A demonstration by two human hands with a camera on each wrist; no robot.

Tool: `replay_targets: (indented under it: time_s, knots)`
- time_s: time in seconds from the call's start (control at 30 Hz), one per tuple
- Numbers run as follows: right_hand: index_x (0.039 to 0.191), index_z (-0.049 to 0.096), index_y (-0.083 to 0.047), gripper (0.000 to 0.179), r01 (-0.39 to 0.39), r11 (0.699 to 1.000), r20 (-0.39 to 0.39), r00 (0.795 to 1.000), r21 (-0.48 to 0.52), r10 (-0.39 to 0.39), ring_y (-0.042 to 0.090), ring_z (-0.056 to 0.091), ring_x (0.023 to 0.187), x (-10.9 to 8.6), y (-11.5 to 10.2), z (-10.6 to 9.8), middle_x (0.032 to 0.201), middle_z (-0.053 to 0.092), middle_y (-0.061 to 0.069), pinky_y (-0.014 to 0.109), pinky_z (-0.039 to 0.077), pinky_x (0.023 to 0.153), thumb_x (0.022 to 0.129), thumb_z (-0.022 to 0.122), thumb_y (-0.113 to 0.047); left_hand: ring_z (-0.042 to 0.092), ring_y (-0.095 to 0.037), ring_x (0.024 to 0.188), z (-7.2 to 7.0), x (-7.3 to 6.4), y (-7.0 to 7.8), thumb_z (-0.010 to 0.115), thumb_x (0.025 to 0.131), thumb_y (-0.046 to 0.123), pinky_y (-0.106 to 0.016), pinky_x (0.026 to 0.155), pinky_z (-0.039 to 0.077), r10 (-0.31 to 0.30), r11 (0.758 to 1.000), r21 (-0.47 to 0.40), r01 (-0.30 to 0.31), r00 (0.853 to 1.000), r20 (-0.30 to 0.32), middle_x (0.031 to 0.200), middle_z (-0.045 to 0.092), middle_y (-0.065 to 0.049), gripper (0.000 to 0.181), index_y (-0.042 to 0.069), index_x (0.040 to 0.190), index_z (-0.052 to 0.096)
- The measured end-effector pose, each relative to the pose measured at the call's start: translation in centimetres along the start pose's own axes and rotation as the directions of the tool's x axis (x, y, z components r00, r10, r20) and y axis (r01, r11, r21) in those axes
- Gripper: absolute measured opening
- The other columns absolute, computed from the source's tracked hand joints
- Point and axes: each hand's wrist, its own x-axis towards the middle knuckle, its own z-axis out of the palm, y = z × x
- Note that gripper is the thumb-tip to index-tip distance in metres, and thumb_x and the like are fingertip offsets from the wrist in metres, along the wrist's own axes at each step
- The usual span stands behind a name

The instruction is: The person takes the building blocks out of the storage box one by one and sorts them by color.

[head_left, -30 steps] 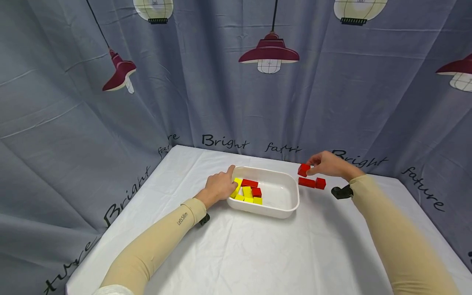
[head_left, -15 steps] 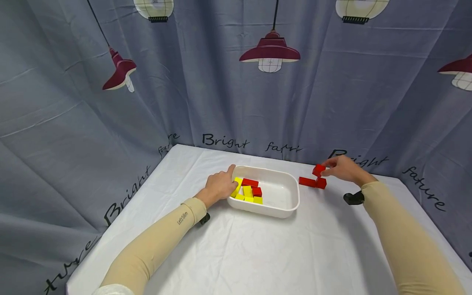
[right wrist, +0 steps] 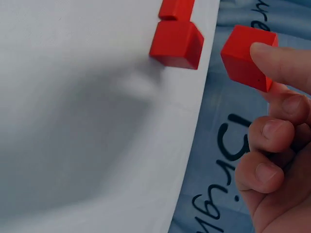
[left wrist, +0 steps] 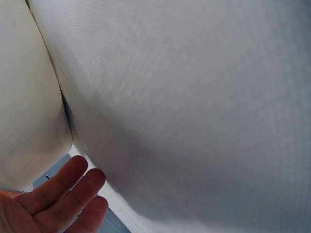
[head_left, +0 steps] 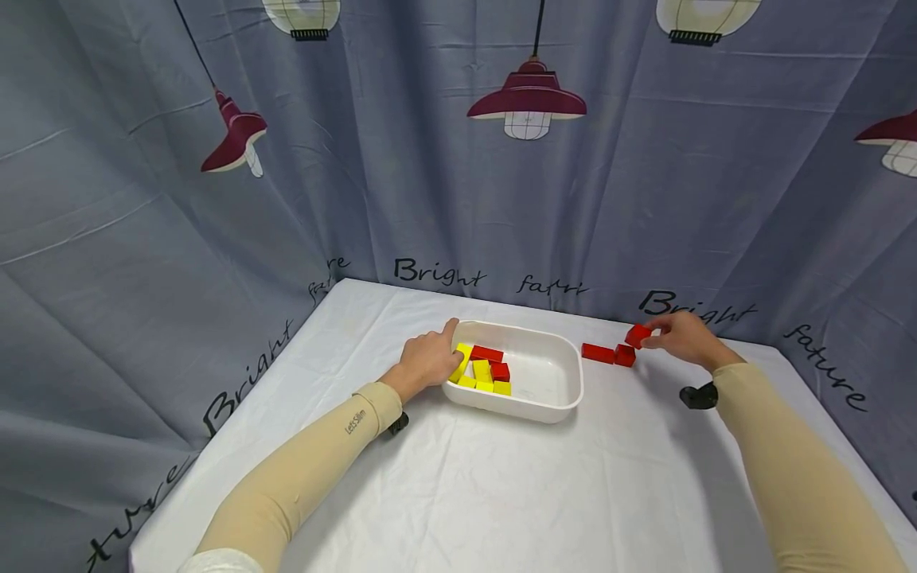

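At the left end of a white plastic tray (head_left: 544,370), my left hand (head_left: 426,360) grips the rim, its thumb over the inner side. Several of its fingers (left wrist: 82,194) show outside the tray's wall (left wrist: 29,107) in the left wrist view. Yellow blocks (head_left: 481,372), a red bar-shaped block (head_left: 486,355) and a red cube (head_left: 500,372) lie in the tray's left half. Beyond its right end, my right hand (head_left: 684,338) pinches another red cube (right wrist: 243,53) between thumb and fingers, held off the table.
A red bar block (head_left: 598,353) and a red cube (head_left: 625,355) lie end to end on the white-covered table (head_left: 516,493), right of the tray. The table's far edge runs close behind them, against a printed grey-blue curtain (head_left: 415,183).
My right hand has moved right with its red cube, from above the bar block to behind and right of the cube on the table. My left hand and the tray stay put.
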Motion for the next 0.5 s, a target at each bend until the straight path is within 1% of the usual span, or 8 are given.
replay_targets:
  time_s: [0.2, 0.37, 0.5]
  knots:
    - [0.13, 0.058, 0.011, 0.051, -0.005, 1.0, -0.032, 0.999, -0.025, 0.004, 0.035, 0.048, 0.094, -0.3, 1.2, 0.1, 0.105, 0.057, 0.023, 0.034, 0.044, 0.067, 0.094, 0.068, -0.024, 0.064, -0.024, 0.084, -0.1, 0.2, 0.1, 0.048, 0.098, 0.039, -0.043, 0.082, 0.054, -0.001, 1.0, -0.003, 0.001, 1.0, 0.008, 0.118, 0.07, -0.011, 0.068, 0.019, 0.159, 0.025]
    - [0.13, 0.057, 0.012, 0.05, -0.015, 0.999, -0.045, 0.999, -0.029, 0.014, 0.034, 0.046, 0.092, -0.5, 1.8, 0.2, 0.099, 0.056, 0.021, 0.033, 0.043, 0.065, 0.094, 0.065, -0.021, 0.062, -0.023, 0.082, -0.1, 0.1, 0.2, 0.049, 0.098, 0.039, -0.042, 0.08, 0.053, -0.011, 1.0, 0.0, 0.011, 1.0, 0.014, 0.117, 0.071, -0.011, 0.068, 0.02, 0.159, 0.025]
    - [0.13, 0.056, 0.014, 0.048, -0.017, 1.0, -0.048, 0.999, -0.022, 0.016, 0.033, 0.048, 0.09, -0.4, 2.5, 0.5, 0.099, 0.057, 0.021, 0.033, 0.043, 0.064, 0.095, 0.064, -0.018, 0.061, -0.023, 0.08, -0.2, -0.1, 0.2, 0.049, 0.098, 0.039, -0.041, 0.079, 0.052, -0.013, 1.0, -0.006, 0.013, 1.0, 0.017, 0.115, 0.071, -0.01, 0.068, 0.02, 0.159, 0.025]
